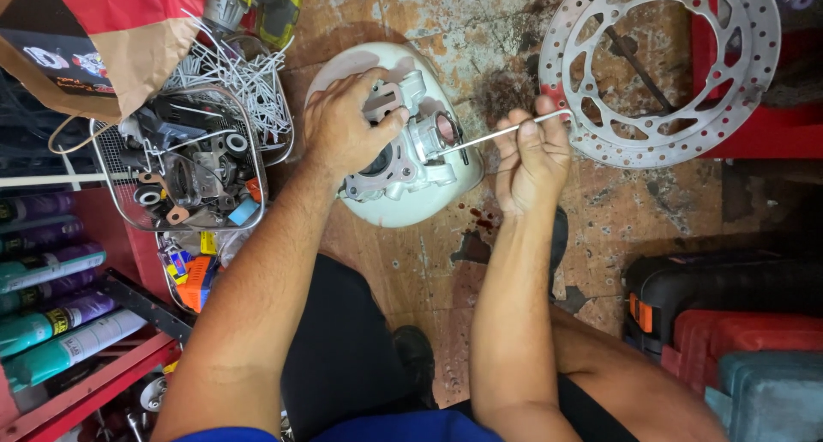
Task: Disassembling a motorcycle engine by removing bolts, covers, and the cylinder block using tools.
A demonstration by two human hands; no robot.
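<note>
Metal brake caliper (403, 142) lies in a white bowl (446, 198) (frame centre); left hand (347, 125) grips it, right hand (531, 155) pinches a thin rod (493, 135).

Bare forearms, no gloves on the left hand (347, 125) or right hand (531, 155) — blue sleeves at the shoulders, black trousers, a black shoe (418, 349).

left hand (347, 129): palm down, fingers curled, gripping
right hand (531, 155): fist-ish, fingertips pinched shut
forearms: bare, both stretched forward
</note>
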